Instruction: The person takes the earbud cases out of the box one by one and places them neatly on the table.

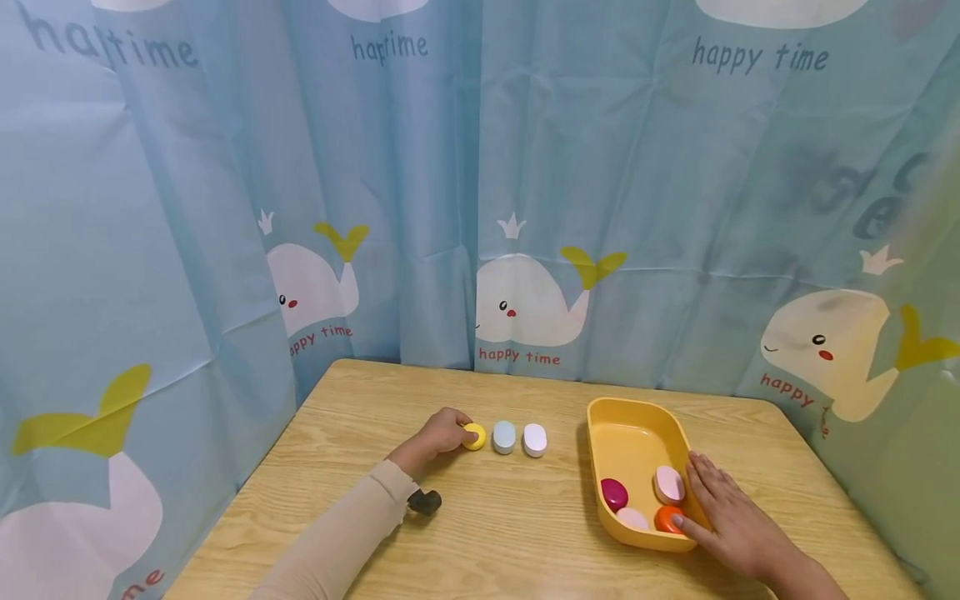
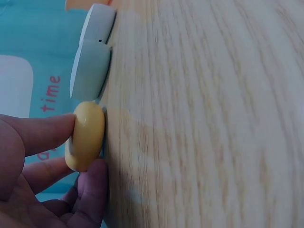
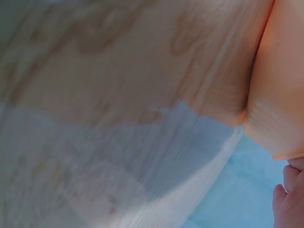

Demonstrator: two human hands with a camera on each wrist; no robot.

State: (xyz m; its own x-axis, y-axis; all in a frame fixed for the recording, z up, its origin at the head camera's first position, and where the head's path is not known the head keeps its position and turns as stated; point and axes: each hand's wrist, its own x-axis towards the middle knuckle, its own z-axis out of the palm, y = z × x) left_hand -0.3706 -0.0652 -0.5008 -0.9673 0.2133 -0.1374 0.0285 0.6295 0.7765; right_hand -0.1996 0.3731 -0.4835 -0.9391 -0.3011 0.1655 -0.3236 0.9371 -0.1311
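My left hand (image 1: 442,431) pinches a small yellow rounded object (image 2: 88,135) between thumb and fingers, close over the tabletop. Just right of it in the head view stand a pale blue oval piece (image 1: 504,437) and a white oval piece (image 1: 535,440), lined up in a row. My right hand (image 1: 731,512) lies along the right side of a yellow tray (image 1: 600,433), fingers straight against its outer wall and thumb over the rim. Inside the tray are a magenta piece (image 1: 614,494), a pale pink one (image 1: 632,518), a pinkish-white oval (image 1: 669,485) and an orange one (image 1: 668,519) by the thumb.
A wooden table (image 1: 517,533) carries everything. Behind it and at both sides hangs a light blue curtain (image 1: 435,167) printed with whales. A black strap or mount (image 1: 425,502) shows at my left wrist, below the beige sleeve (image 1: 345,525).
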